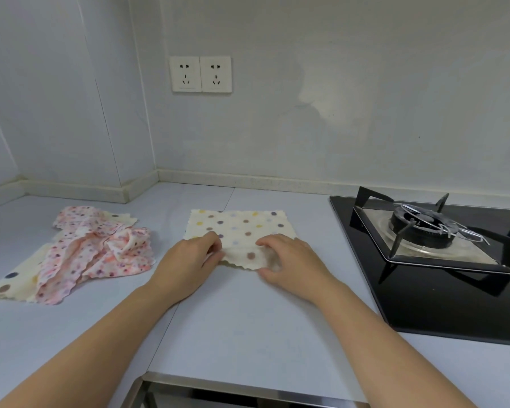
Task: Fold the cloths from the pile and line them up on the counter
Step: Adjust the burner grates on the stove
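Cream polka-dot cloth (236, 228) with a zigzag-cut hem lies flat on the pale grey counter (248, 325), both hands at its near edge: left hand (189, 260) pinches it with curled fingers, right hand (289, 260) nips the soft, raised edge between thumb and fingertips. Well apart to the left sits the crumpled pile of pink floral and cream dotted cloths (97, 254)

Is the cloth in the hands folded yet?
Not yet: mostly spread. The cream polka-dot cloth lies flat on the pale counter; the left hand and right hand pinch its near edge.
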Motion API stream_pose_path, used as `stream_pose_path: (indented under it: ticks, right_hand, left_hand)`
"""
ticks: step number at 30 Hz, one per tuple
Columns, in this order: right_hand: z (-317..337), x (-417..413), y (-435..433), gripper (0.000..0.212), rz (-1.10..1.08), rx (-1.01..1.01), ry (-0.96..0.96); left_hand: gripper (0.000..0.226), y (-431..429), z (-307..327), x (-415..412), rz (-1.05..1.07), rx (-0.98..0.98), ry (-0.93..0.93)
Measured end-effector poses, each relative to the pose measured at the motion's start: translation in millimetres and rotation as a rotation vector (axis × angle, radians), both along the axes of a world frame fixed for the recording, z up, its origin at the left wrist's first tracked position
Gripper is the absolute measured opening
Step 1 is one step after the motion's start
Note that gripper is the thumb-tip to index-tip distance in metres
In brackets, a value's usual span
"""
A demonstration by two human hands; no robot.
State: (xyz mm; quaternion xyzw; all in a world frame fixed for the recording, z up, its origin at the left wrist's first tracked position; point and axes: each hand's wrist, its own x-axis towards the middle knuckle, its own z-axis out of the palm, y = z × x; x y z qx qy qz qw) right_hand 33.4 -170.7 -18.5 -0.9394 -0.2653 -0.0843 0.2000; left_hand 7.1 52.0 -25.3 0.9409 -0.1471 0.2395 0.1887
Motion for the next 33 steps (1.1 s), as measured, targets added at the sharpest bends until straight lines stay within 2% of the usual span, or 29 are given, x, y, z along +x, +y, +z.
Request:
stream_pose_path:
  ticks: [2,6,7,9,11,15,20,25,27,30,33]
  right_hand:
    - [1,2,0,0.041,-0.071,-0.023,-0.052]
    - [-2,8,-5,0.059,-0.150,-0.021,-0.041]
    - [-3,8,-6,0.064,-0.144,-0.007,-0.024]
    - [-4,8,-7,0.065,-0.126,0.042,0.003]
    - [-3,5,-8,0.060,-0.102,0.084,0.007]
    - [1,2,-4,0.050,-0.072,0.004,-0.018]
    - [1,7,-4,0.023,-0.113,-0.015,-0.098]
    - [-1,16,-16,0.013,-0.209,0.273,-0.085]
    - [0,18,-23,0.007,-0.243,0.480,-0.041]
    - [5,16,-30,0.019,-0.282,0.766,0.010]
    - [13,12,-31,0.017,-0.300,0.838,0.022]
  left_hand:
    - [0.004,2,-1,-1,-0.033,0.028,-0.001]
    - [0.040,15,-2,4,-0.065,0.070,0.077]
    - [0.042,18,-2,4,-0.045,0.030,0.093]
    - [0.029,21,-2,5,0.007,-0.105,0.078]
    - [0.010,21,-1,4,0.060,-0.202,0.066]
    - [0.020,21,-1,7,0.157,-0.291,0.081]
    - [0.020,21,-2,9,0.197,-0.393,0.112]
    - [0.015,24,1,8,0.171,-0.386,0.120]
    - [0.010,27,3,6,0.175,-0.360,0.142]
    - [0.012,32,4,6,0.164,-0.407,0.161]
    - [0.012,33,7,7,0.163,-0.506,0.145]
